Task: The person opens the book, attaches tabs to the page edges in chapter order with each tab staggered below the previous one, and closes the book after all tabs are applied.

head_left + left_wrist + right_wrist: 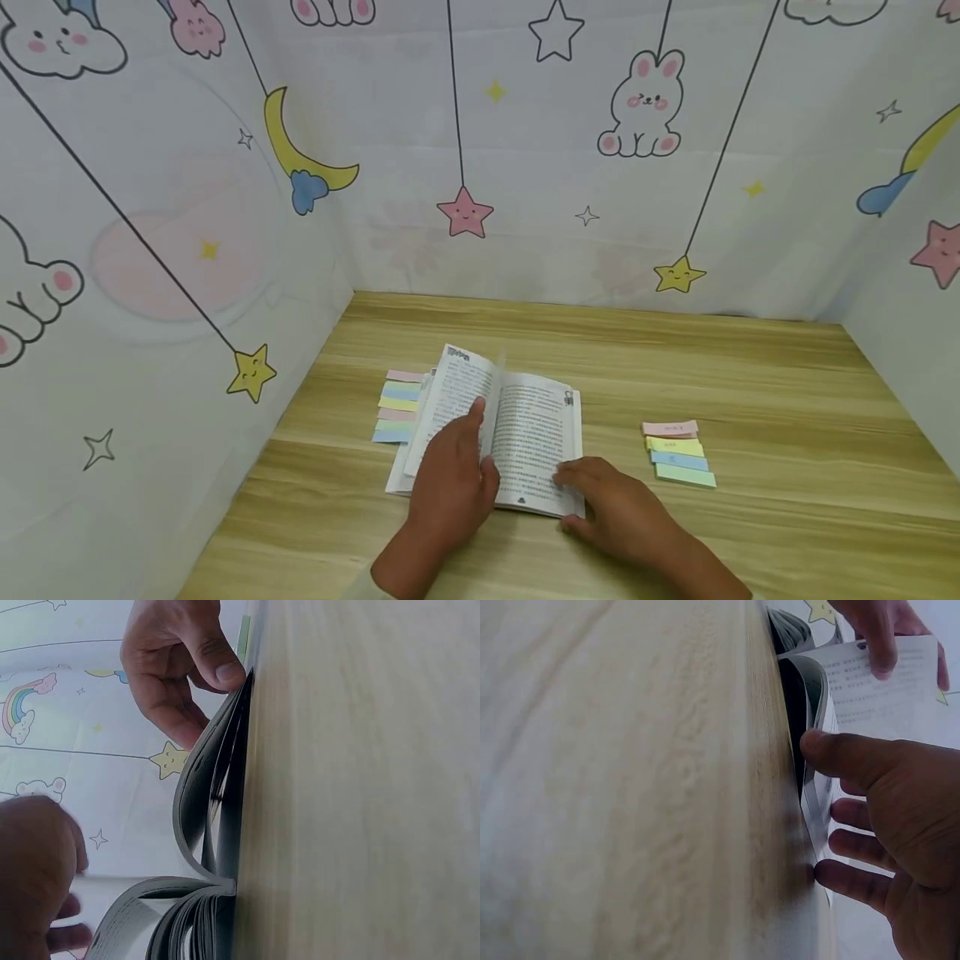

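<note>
An open book (532, 433) with printed pages lies on the table, some of its leaves raised near the middle. My left hand (456, 475) is at the left-hand pages, its index finger extended up along them. In the right wrist view, a raised page (851, 690) stands between that hand's thumb and fingers. My right hand (618, 508) holds the lower right edge of the book. Its thumb (840, 756) is against the bottom edge of the leaves. Coloured sticky tabs (396, 408) stick out from the book's left side.
Several coloured paper strips (678, 454), pink, yellow, blue and green, lie on the wooden table (787, 400) right of the book. White cloth walls (540, 250) printed with stars and rabbits stand at the back and sides.
</note>
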A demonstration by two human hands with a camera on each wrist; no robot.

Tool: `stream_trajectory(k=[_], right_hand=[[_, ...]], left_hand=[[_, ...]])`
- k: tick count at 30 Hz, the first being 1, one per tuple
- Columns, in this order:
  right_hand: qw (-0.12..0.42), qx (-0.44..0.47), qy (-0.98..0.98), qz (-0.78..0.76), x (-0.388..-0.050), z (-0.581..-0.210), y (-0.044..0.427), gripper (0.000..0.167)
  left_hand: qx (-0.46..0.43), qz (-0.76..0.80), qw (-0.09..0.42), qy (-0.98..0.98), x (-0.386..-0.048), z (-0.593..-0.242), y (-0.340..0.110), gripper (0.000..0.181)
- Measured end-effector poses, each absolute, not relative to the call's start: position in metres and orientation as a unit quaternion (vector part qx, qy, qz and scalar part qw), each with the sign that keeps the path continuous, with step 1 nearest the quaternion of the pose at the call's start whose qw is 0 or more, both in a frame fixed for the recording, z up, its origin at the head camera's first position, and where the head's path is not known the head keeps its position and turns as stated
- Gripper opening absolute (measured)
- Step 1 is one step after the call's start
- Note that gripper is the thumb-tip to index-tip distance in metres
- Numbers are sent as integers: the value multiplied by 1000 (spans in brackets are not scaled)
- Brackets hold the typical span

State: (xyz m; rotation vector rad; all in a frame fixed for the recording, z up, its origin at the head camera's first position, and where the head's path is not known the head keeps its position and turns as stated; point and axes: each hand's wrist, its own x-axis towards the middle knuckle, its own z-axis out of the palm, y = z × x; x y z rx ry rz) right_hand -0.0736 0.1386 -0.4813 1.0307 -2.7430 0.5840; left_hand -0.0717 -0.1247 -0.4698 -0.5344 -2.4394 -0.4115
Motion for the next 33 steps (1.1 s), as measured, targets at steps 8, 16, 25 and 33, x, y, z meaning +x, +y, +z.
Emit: stream_trajectory(k=[8,16,25,33], right_hand=[[57,343,-918,194,-72,-480,139,25],[55,342,-918,192,-72,-477,139,10],[51,340,-919,191,-72,-477,140,10],[82,265,-939,205,-79,-470,155,8]], left_hand=[[-111,-76,267,-954,-70,-464,-129,79],[-292,-15,135,-947,-68,-464,-126,22],[-264,-62,62,-961,-66,-467,-124,29],[-256,-76,44,-963,-65,-467,-124,31]])
